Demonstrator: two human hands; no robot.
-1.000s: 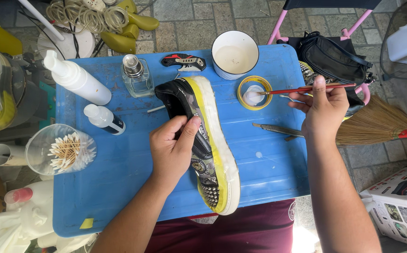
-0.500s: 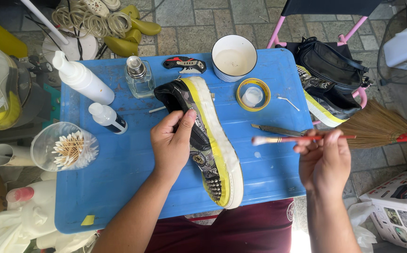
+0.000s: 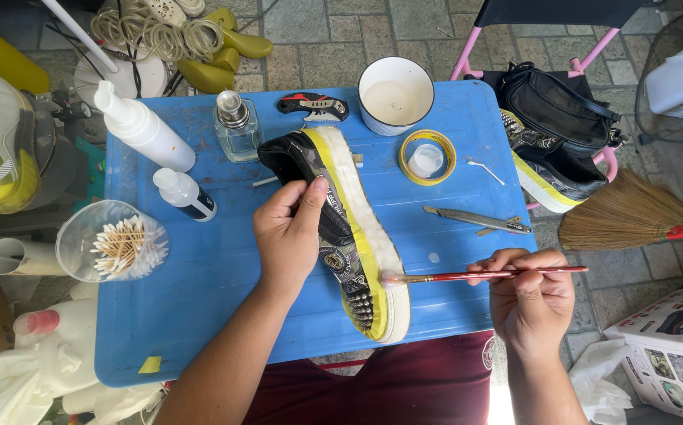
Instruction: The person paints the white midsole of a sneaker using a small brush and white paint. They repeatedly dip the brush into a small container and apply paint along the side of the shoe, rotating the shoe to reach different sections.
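Note:
A black sneaker with a yellowed white sole lies on its side on the blue table. My left hand grips its upper, thumb along the side. My right hand holds a thin red-handled brush level, its pale bristle tip touching the sole's edge near the heel. A yellow tape roll with a small white cap inside sits beyond the shoe.
A white mug, glass bottle, two white squeeze bottles, a cup of cotton swabs, a utility knife and a red-black knife lie around. A second sneaker, black bag and broom are to the right.
My right hand carried the brush from the tape roll down toward me. Its tip now rests on the sole's edge. My left hand kept its hold on the shoe.

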